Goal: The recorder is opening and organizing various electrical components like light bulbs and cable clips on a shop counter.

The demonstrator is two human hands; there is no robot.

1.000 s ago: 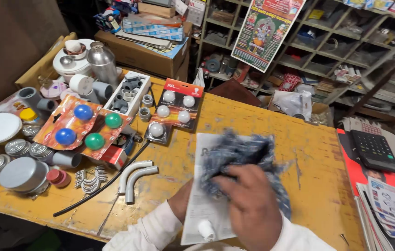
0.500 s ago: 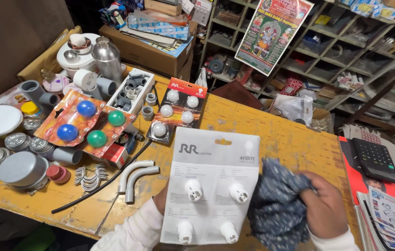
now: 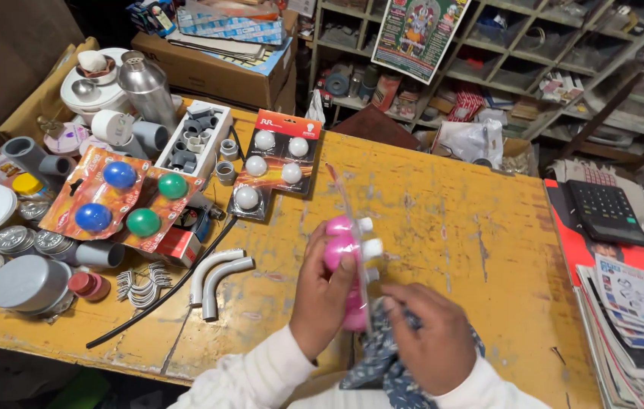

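Head view: The left hand gripped a blister card of pink bulbs, held edge-on and upright above the yellow tabletop, its fingers clenched round the pink domes. The right hand pressed a blue patterned cloth against the card's lower edge, fingers closed on the fabric. Two white pipe bends lay to the left; a calculator sat well apart at the right.
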